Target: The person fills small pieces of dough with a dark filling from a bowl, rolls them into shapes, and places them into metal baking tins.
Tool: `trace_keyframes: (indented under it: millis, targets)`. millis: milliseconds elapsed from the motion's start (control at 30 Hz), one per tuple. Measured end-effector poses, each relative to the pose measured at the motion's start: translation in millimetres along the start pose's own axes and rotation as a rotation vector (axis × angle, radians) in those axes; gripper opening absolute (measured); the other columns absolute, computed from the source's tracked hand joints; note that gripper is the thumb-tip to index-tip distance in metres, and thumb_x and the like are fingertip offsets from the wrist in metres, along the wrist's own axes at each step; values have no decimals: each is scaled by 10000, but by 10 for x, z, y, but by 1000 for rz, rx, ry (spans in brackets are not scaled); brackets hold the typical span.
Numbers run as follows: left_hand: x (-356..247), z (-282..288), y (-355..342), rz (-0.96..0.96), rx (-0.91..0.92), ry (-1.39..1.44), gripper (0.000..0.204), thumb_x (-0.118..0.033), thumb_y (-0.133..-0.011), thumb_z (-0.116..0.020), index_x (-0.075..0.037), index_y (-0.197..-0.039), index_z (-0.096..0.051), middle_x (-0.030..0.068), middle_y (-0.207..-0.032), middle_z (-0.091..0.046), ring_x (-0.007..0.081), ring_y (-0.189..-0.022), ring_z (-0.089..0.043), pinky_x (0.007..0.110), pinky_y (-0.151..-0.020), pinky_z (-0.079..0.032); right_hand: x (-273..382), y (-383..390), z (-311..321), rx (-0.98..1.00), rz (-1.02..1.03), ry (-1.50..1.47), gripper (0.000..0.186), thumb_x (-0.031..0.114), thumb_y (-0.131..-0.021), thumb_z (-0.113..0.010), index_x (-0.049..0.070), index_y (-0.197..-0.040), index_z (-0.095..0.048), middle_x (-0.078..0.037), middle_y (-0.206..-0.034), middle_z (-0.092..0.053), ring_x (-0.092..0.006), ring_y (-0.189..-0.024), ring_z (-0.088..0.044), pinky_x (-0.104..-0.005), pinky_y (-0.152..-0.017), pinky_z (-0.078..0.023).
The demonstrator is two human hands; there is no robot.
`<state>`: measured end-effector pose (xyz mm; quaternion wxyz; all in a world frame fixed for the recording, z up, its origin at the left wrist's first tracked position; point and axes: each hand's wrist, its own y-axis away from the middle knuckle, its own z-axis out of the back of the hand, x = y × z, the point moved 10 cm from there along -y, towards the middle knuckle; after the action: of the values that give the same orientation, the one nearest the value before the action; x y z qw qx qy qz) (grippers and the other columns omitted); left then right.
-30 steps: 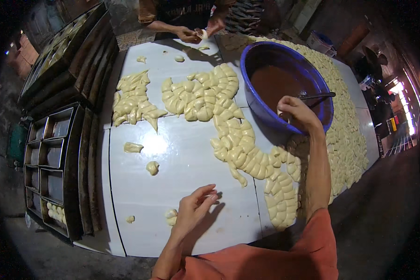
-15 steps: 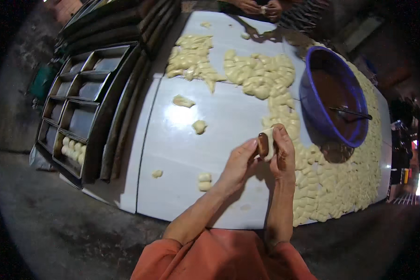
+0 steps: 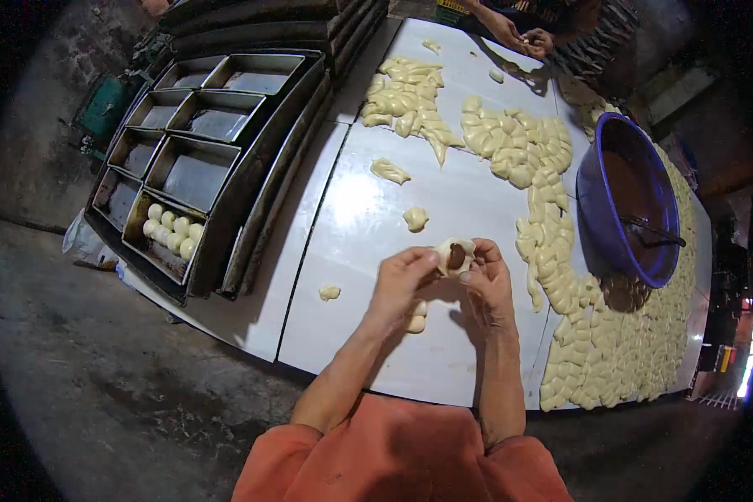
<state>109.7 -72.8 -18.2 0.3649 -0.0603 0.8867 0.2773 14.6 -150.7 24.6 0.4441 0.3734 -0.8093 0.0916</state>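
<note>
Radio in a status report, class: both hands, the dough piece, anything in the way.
Left hand and right hand pinching dough piece by its edges. Dough piece open, brown filling showing. Nothing seen obstructing either hand; blue basin apart, to the right.

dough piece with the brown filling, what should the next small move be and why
Probably fold the edges of the dough piece inward over the brown filling and pinch them together: the filling lies uncovered in the middle, and the left hand and right hand hold the dough at opposite sides.
</note>
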Motion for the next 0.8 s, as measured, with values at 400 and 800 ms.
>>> trace_keyframes:
  millis: [400, 800]
  targets:
    - [-426, 54, 87, -382, -157, -335, 249, -110, -923, -736, 37, -1122, -715, 82, -995, -734, 119, -884, -684, 258, -783, -558, 227, 139, -252, -225, 587, 1085, 170, 39, -922, -667, -33, -1069, -711, -93, -1122, -608, -182, -890, -649, -311, -731, -551]
    - [-457, -125, -8, -18, 66, -388, 278, -175, -907, -747, 14, -1106, -709, 89, -952, -717, 156, -863, -686, 293, -744, -573, 142, 179, -141, 38, 257, 714, 250, 117, -911, -713, 39, -1148, -717, -87, -1096, -650, -150, -996, -616, -276, -770, -513]
